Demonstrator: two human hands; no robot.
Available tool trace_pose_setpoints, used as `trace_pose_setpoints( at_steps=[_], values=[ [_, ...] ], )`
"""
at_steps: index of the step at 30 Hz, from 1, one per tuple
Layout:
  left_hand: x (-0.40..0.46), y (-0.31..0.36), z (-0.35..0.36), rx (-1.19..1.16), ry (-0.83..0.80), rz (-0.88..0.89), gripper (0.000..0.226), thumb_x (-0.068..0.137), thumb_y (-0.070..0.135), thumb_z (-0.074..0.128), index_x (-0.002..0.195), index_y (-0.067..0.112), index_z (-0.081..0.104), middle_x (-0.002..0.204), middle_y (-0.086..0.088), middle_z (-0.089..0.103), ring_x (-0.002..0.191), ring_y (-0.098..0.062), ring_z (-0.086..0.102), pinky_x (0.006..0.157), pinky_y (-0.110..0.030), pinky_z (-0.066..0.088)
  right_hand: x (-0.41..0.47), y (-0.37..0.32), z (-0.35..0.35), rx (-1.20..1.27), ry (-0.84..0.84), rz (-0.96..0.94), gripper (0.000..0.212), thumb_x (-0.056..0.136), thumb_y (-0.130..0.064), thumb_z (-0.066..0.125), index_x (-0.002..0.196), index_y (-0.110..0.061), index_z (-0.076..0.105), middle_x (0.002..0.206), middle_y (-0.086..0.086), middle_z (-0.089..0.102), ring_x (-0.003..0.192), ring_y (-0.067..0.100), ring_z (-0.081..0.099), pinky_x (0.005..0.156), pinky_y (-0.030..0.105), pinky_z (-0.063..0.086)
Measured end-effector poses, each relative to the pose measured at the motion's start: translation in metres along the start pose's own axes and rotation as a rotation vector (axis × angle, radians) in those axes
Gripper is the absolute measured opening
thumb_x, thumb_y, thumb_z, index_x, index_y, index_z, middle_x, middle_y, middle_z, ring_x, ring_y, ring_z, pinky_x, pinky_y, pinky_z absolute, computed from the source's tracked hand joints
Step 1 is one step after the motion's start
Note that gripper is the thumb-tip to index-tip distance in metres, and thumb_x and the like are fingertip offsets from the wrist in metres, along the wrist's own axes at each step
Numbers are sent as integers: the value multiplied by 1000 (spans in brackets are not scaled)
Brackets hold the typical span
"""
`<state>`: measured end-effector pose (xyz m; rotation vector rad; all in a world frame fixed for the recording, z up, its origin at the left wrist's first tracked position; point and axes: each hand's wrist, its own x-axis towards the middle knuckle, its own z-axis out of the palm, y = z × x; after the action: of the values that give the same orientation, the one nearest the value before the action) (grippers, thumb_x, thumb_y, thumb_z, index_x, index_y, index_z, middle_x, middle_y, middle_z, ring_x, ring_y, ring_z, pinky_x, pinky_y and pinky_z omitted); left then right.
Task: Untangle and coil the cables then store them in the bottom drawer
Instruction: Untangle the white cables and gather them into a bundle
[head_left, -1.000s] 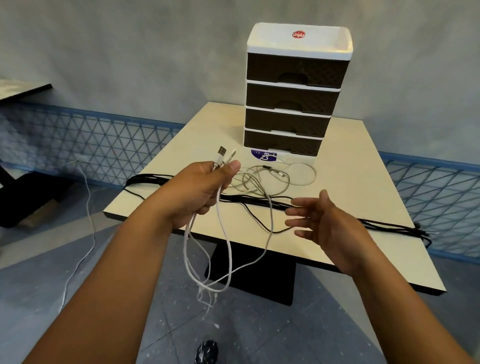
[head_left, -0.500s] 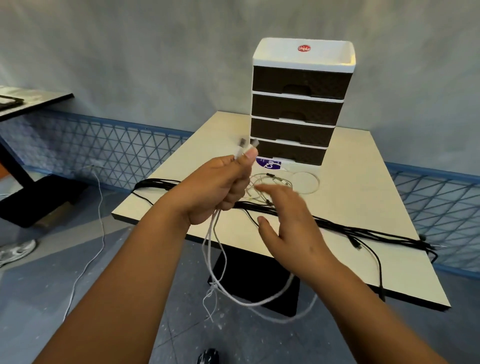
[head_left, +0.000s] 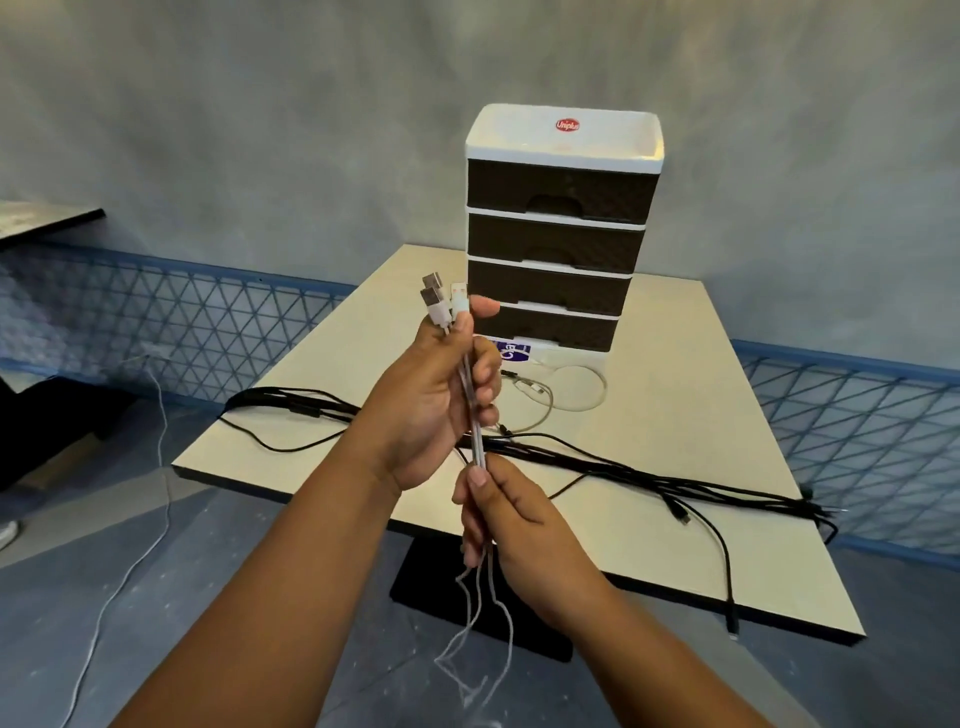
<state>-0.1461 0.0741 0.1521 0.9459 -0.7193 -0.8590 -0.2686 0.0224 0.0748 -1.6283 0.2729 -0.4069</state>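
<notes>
Both my hands grip the thin white USB cables (head_left: 477, 415) before the brown-and-white plastic drawer tower (head_left: 558, 228).
Left hand (head_left: 441, 400) clenches them below the plugs; right hand (head_left: 511, 512) pinches them just underneath.

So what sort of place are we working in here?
Probably a plain workroom or staged test space, not a home: bare grey wall, blue mesh fencing behind a small table, and a second table at left.

Right hand (head_left: 511, 519), open and reaching a second ago, has come in under the left hand (head_left: 436, 400) and closed its grip on the thin white USB cables (head_left: 477, 447) just below it. Left hand has lifted, plug ends raised; the slack loops now hang narrower.
</notes>
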Motion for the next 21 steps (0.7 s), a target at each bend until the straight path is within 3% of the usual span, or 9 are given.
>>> trace_pose_setpoints(
  at_steps=[3,7,11,15,18,21],
  values=[
    [10,1,-5,-58,58,8,23,104,37,35,101,20,51,64,4,30,55,-9,20,45,-20,19,7,11,-2,-22,-32,11,31,104,-34,37,87,-13,51,60,-1,45,57,23,48,60,30,44],
    [32,9,-24,-146,122,77,28,105,36,32,90,22,52,59,8,30,48,-4,19,39,-16,19,22,37,-3,-125,-118,43,32,102,-43,36,79,-22,47,58,-9,50,61,17,58,64,24,47],
    [60,11,-51,-173,167,95,29,105,36,32,88,22,51,57,9,29,46,-4,19,38,-16,19,54,49,-10,-291,-178,87,34,101,-48,35,82,-27,54,74,-8,63,81,16,62,83,37,50],
    [97,18,-78,-185,185,103,30,105,37,32,87,23,52,54,10,31,44,-3,21,35,-15,23,89,52,-30,-526,-237,183,41,98,-55,39,98,-24,67,93,-7,67,88,9,60,86,34,49],
    [125,21,-96,-180,183,81,29,105,37,33,87,23,51,54,11,30,44,-2,20,35,-15,23,113,54,-45,-437,-136,239,53,92,-61,37,104,-22,70,103,-6,70,98,7,63,91,30,50],
    [152,19,-113,-182,187,40,28,105,37,34,87,23,51,54,11,30,44,-3,20,35,-15,22,144,67,-57,-605,50,227,38,99,-47,44,105,-19,69,103,-3,69,98,13,62,89,32,49]
  ],
)
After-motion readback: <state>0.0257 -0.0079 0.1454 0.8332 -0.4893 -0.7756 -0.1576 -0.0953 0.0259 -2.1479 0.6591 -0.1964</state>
